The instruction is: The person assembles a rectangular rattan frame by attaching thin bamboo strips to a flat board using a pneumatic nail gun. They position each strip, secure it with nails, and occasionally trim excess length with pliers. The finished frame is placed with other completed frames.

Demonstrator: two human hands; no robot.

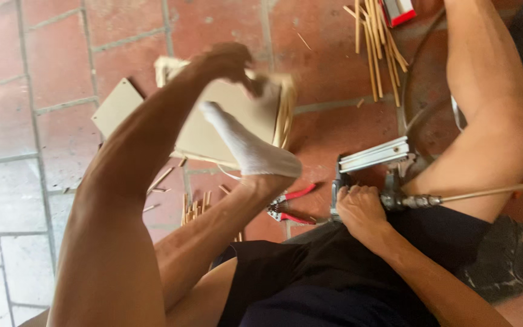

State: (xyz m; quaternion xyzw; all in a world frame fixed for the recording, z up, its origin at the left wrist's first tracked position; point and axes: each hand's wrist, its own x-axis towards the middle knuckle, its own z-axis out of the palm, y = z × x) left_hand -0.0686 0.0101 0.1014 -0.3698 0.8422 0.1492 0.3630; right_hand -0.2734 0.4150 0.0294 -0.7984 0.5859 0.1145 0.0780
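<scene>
My left hand [228, 60] reaches far forward and grips the top edge of a flat tan board piece with a woven bamboo rim [213, 130]; the grip is blurred. My foot in a white sock [252, 151] presses against the face of that piece. My right hand [361, 209] is closed around the handle of a metal pneumatic nail gun [373, 156], held near my lap. An air hose fitting [422, 200] runs off to the right of the gun.
Red-handled pliers [292, 209] lie on the red tile floor [328, 54] by my shin. Short bamboo offcuts [195, 209] sit beside them, and longer bamboo strips [376, 48] and a red box [398, 11] lie farther off. A second tan board [116, 106] lies at left. My other knee [491, 103] is at right.
</scene>
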